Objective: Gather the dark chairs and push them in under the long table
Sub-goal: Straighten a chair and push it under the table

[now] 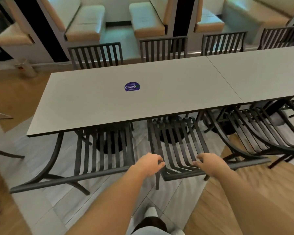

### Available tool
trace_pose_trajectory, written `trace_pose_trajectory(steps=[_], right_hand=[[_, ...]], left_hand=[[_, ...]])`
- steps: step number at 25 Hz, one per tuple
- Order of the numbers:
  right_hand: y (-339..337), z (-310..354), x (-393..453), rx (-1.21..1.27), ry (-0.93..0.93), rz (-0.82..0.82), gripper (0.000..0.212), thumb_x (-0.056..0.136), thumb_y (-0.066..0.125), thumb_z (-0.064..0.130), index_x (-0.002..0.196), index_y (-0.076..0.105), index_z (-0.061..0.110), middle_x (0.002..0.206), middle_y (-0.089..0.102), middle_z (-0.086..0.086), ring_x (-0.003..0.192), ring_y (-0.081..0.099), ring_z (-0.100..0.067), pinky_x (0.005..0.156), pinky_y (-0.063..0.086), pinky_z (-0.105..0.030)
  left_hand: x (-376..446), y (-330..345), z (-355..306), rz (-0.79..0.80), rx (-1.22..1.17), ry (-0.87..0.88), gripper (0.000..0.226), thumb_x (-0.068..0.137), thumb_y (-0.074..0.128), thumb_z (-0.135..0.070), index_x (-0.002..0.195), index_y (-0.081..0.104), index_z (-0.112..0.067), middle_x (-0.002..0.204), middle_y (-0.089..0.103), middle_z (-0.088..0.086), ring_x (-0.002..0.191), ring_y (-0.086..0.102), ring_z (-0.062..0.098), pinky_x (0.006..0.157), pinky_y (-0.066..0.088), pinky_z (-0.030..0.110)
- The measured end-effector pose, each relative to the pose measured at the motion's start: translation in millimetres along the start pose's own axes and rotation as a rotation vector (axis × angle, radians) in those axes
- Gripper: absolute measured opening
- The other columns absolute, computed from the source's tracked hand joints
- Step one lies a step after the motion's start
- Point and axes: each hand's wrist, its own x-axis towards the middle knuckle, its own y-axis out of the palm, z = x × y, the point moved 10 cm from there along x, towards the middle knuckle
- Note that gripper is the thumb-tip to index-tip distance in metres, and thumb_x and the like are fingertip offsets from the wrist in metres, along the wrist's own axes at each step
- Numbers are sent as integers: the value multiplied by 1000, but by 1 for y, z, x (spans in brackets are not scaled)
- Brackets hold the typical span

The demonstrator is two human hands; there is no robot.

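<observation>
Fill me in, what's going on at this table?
A person is tucking dark chairs under the long table. Both hands are at the top rail of the middle near-side chair: left hand and right hand, fingers curled at it. Its seat is partly under the table. The neighbouring chair sits similarly.
</observation>
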Motion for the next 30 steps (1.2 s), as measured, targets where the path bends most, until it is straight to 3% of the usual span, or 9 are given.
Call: trace_pose_trajectory(steps=[10, 15, 17, 20, 22, 23, 26, 28, 30], right_hand=[[-12, -25, 34, 23, -30, 79, 53, 94, 58, 59, 136, 59, 27, 123, 67, 4, 106, 64, -17, 91, 56, -37], [-5, -67, 53, 19, -91, 162, 58, 96, 58, 58, 144, 54, 25, 132, 65, 2, 115, 62, -18, 100, 52, -38], [4, -89, 59, 13, -122, 208, 66, 95, 56, 64, 147, 52, 23, 136, 63, 0, 120, 60, -20, 102, 51, -38], [20, -130, 62, 0, -135, 292, 88, 82, 50, 86, 143, 55, 23, 131, 64, 0, 118, 61, -19, 99, 52, -38], [22, -153, 69, -43, -183, 313, 98, 69, 47, 97, 136, 59, 27, 122, 67, 5, 110, 62, -16, 93, 53, -36], [21, -161, 73, -102, -218, 313, 98, 64, 47, 100, 131, 61, 29, 117, 67, 7, 106, 62, -14, 90, 53, -35], [20, -172, 83, -318, -278, 250, 64, 80, 55, 82, 110, 65, 27, 100, 65, 7, 94, 63, -16, 80, 52, -34], [17, -170, 83, -371, -291, 168, 36, 94, 56, 55, 105, 67, 22, 93, 63, 4, 90, 64, -19, 76, 51, -33], [14, -176, 81, -391, -296, 142, 27, 98, 55, 44, 104, 66, 20, 91, 60, 3, 89, 64, -21, 73, 47, -32]], left_hand=[[39, -6, -15, 27, 6, -21, 42, 106, 45, -46, 134, 63, -20, 120, 70, 4, 106, 66, 20, 93, 54, 37], [58, 27, -35, 39, -29, -113, 46, 103, 47, -53, 134, 61, -22, 116, 70, 1, 89, 66, 13, 85, 56, 32], [63, 50, -41, 55, -57, -168, 58, 98, 50, -64, 139, 58, -24, 123, 69, 1, 103, 65, 15, 92, 53, 34], [65, 97, -56, 146, -120, -239, 97, 75, 54, -89, 149, 48, -28, 138, 61, -1, 122, 57, 18, 103, 49, 37], [71, 117, -69, 178, -16, -256, 99, 70, 55, -92, 149, 46, -34, 134, 61, -4, 120, 58, 18, 100, 50, 37], [74, 120, -72, 162, 55, -277, 89, 73, 56, -89, 145, 50, -37, 128, 63, -5, 116, 60, 18, 97, 51, 37], [82, 117, -76, 88, 163, -360, 47, 91, 58, -65, 132, 61, -44, 114, 68, -6, 105, 65, 18, 92, 55, 38], [80, 119, -78, 97, 171, -411, 42, 96, 58, -56, 136, 57, -48, 117, 67, -4, 107, 66, 20, 95, 54, 39], [80, 125, -86, 115, 167, -419, 49, 97, 57, -55, 145, 47, -51, 123, 64, -2, 109, 64, 20, 96, 54, 39]])
